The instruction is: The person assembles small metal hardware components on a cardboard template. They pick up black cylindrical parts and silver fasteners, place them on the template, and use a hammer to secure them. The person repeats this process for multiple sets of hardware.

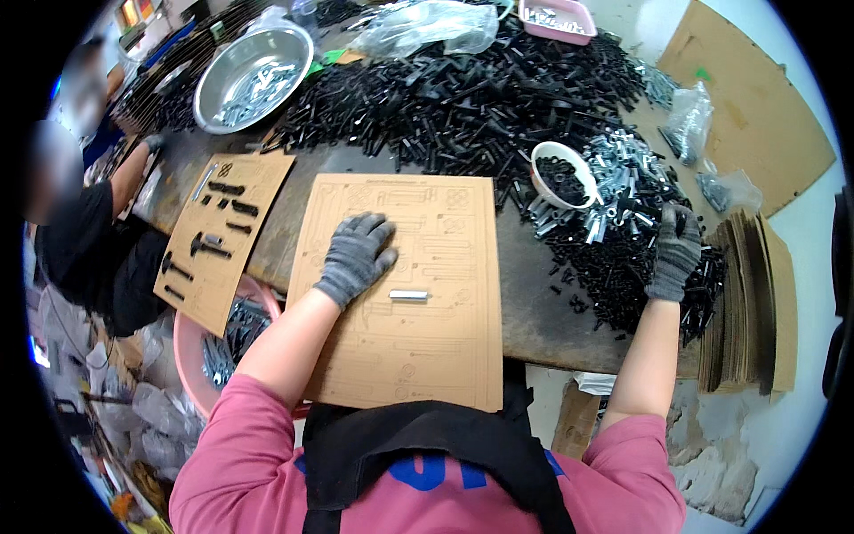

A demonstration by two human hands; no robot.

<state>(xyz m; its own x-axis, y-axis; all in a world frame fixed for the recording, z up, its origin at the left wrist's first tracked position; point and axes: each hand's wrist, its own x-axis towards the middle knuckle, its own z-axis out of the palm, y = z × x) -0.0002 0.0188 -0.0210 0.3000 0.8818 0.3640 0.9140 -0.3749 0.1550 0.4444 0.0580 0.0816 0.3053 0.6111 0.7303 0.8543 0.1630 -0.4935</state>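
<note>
A brown cardboard sheet [445, 347] printed with part outlines lies in front of me. My left hand [358, 258], in a grey glove, rests on its upper left, fingers flat and thumb apart, holding nothing visible. Beside it on the sheet is a short silver metal cylinder [409, 295]. My right hand [674, 256], gloved too, reaches into a heap of small black parts [614, 280] on the right. Its fingers are curled; what they pinch, if anything, is hidden. Silver tube-like pieces [618, 173] lie just left of that hand.
A white bowl of black parts [535, 169] stands by the silver pieces. Black parts [463, 93] spread across the table's back. Left are a steel basin [205, 98], a second cardboard sheet with parts [191, 267], a pink tub [189, 356] and a co-worker. Stacked cardboard [743, 311] stands right.
</note>
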